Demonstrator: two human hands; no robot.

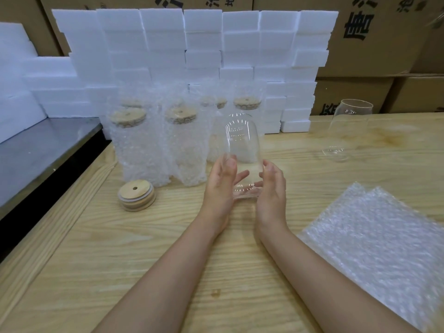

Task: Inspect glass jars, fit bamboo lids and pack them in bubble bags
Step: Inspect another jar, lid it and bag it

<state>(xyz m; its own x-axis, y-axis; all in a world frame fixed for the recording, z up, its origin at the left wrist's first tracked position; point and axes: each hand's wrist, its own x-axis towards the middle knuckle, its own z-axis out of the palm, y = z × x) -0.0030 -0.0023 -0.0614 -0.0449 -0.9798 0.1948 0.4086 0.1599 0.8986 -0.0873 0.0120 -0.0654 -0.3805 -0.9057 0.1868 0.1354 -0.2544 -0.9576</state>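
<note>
I log: jar (242, 150) centre, between left hand (222, 182) and right hand (272, 186); lid stack (136, 195) left of it, bagged jars (141, 150) behind that; bubble bags (374, 239) right; foam blocks (192, 44) rearmost.

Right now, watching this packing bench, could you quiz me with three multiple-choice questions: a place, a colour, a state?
1. Where is the stack of bamboo lids?
A) on the table, left of the hands
B) on a cardboard box
C) on the flat bubble bags

2. What colour are the foam blocks?
A) pink
B) white
C) black

3. The glass jar held between the left hand and right hand is:
A) lidded
B) bagged
C) bare, without lid

Answers: 1 A, they lie on the wood beside the left hand; 2 B, the whole stacked wall is white; 3 C, clear glass, no lid or wrap.
</note>
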